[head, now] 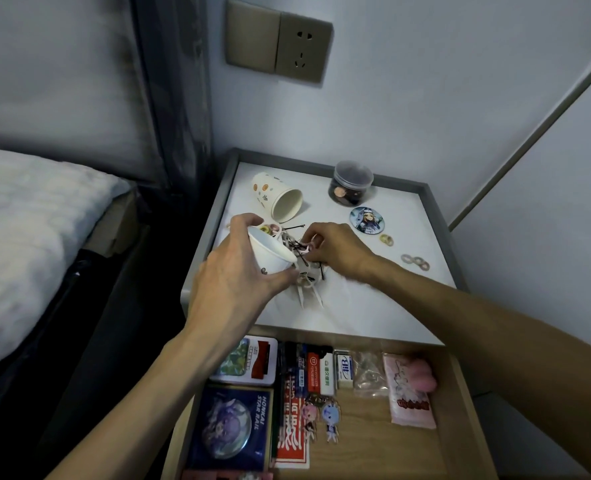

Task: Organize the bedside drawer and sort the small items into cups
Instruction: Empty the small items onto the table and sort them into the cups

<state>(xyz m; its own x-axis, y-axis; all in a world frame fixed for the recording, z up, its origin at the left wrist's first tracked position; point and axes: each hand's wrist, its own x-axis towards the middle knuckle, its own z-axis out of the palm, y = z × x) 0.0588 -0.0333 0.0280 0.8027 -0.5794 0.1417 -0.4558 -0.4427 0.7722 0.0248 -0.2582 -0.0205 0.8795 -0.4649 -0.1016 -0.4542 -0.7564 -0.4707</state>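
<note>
Left hand (231,275): fingers (242,221) clamped on tilted paper cup (270,252). Right hand (339,252): fingers (313,233) pinch hairpins (297,247) beside it, on worktop (373,289). 2nd cup (280,199) on side beyond.

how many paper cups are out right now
2. One paper cup lies on its side at the nightstand's back left; the other cup is gripped, tilted, in the left hand.
</note>
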